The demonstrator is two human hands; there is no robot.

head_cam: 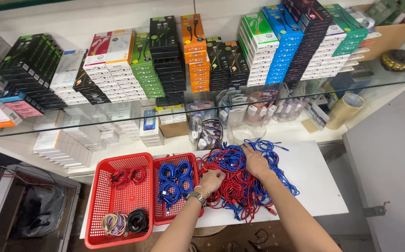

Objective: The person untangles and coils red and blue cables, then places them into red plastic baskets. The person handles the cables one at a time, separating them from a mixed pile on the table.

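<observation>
Two hands deep in the red-and-blue cable pile point(242, 179) on the white table point(314, 182): my left hand point(212, 179) clenched on red strands, my right hand point(254, 161) spread flat, sorting towards the baskets point(118, 200).

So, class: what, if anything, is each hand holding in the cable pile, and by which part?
Left hand closes on red cables at the pile's near edge. Right hand rests on the mixed red and blue cables; whether it has a grip on any cannot be told.
</observation>
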